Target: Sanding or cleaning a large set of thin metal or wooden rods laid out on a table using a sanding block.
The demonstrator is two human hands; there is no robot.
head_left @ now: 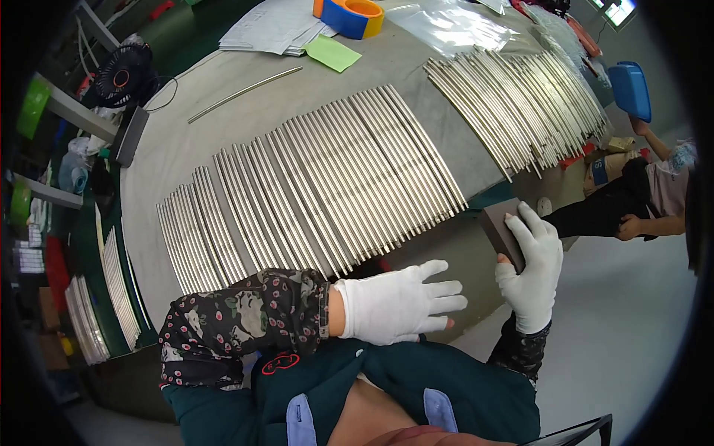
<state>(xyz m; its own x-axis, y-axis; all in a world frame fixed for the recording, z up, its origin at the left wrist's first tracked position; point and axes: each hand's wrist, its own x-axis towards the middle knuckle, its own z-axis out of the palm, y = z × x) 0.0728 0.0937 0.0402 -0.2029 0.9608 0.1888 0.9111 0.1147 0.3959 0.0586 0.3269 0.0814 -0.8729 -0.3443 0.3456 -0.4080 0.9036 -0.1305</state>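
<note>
My left hand [398, 303], in a white glove with some fingertips bare, is open with its fingers spread. It lies across in front of my chest, close to the near ends of a long row of shiny metal rods [327, 178], holding nothing. The rods rest side by side on a grey-covered table [160, 152], with narrow gaps between some groups. To the right of the table's near edge, my gloved right hand [537, 271] is closed around a dark grey-brown rectangular block [500, 232]. Its thumb and fingers grip the block's side, clear of the rods.
A denser pile of metal rods [520, 108] lies at the far right, and a single curved rod [245, 93] at the far left. Papers [268, 28], a tape roll [349, 18] and clear plastic [454, 30] sit behind. A person [647, 197] with a blue tray [629, 91] stands right.
</note>
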